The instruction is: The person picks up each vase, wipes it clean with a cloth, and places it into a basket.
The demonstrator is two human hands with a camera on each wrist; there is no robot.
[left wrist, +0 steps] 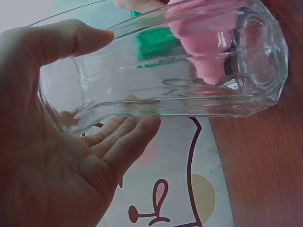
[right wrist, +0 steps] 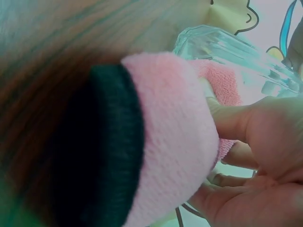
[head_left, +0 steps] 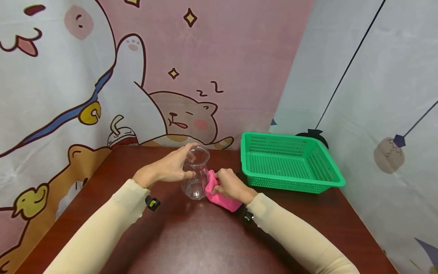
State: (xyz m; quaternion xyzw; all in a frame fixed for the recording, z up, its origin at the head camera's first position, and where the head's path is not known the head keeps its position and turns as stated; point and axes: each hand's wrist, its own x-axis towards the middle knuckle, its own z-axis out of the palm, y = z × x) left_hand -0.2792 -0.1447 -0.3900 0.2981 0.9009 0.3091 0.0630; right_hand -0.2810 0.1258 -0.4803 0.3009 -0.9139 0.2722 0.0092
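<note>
While I look down through the head camera, the left hand point(head_left: 171, 166) has the glass vase point(head_left: 194, 189) by its upper part: the thumb lies along one side and the fingers point(left wrist: 135, 142) curve round the other, so the clear glass is gripped between them. The vase is mouth up, toward the far side of the worktop point(head_left: 191, 239); I cannot tell whether its base rests on the surface or hangs just above it. The right hand point(head_left: 230, 185) has a pink cloth point(head_left: 222, 199) pinched between thumb and fingers, bunched at the side of the vase that faces this hand.

From the left wrist I see the pink through the clear wall. From the right wrist I make out a fuzzy texture, with a dark band point(right wrist: 118, 142) along one edge; that part is too blurred for me to say whether it belongs to the cloth.

A green basket point(head_left: 284, 183) with slotted walls sits on the worktop beyond the right hand, apart from the vase. Cream sleeves point(head_left: 99, 228) cover both forearms, and a small black device point(head_left: 152, 203) shows at each wrist. A curtain point(head_left: 246, 57) printed with cartoon animals hangs behind.
</note>
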